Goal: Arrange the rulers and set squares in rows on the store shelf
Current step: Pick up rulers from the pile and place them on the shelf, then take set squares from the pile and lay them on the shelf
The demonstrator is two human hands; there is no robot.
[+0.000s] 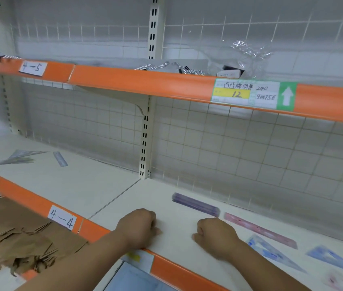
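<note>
Lower shelf (177, 253), head view: both hands rest near its front edge.
Left hand (139, 224): grip curled, nothing seen inside.
Right hand (214, 236): grip curled, likewise empty.
Purple ruler (195, 204): just behind right hand, long axis along the back wall; right hand nearer.
Pink ruler (260, 229): further right.

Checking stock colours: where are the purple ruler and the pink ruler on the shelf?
purple ruler (195, 204), head view, middle of its length.
pink ruler (260, 230), head view, middle of its length.
</note>
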